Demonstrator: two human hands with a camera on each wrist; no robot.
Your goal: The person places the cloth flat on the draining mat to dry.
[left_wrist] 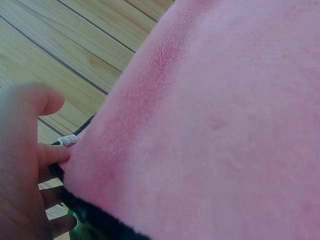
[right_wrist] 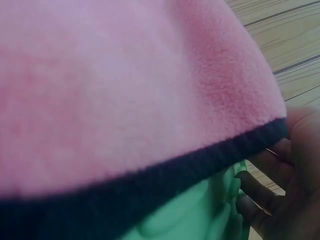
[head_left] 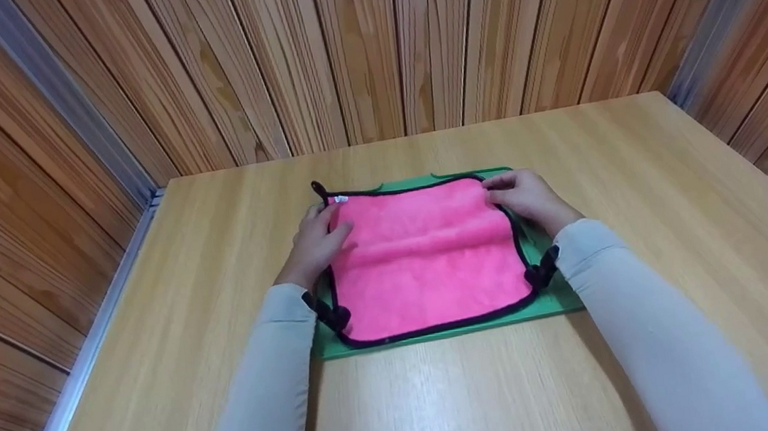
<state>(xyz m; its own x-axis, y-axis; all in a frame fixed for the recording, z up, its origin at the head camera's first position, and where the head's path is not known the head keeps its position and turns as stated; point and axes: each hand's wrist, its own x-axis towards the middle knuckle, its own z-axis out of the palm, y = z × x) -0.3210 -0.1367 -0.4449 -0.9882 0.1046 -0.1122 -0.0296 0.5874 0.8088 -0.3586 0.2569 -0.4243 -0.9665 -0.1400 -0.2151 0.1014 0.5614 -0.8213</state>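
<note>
A pink cloth (head_left: 424, 254) with black edging lies spread over a green board (head_left: 369, 349), hiding most of it. At its far left corner are a black hanging loop (head_left: 318, 190) and a small white label (left_wrist: 67, 140). My left hand (head_left: 319, 244) is at the cloth's left edge. One fingertip touches the corner by the label, the thumb stands raised away from it, and the other fingers reach past the edging. My right hand (head_left: 528, 197) pinches the far right corner, its lower fingers beside the green board's raised shapes (right_wrist: 190, 210).
The board rests on a light wooden table (head_left: 432, 403). Behind stands a wood-panelled wall (head_left: 367, 53), with more panels at left and right. Black straps (head_left: 328, 313) sit at both wrists, overlapping the cloth's sides in the head view.
</note>
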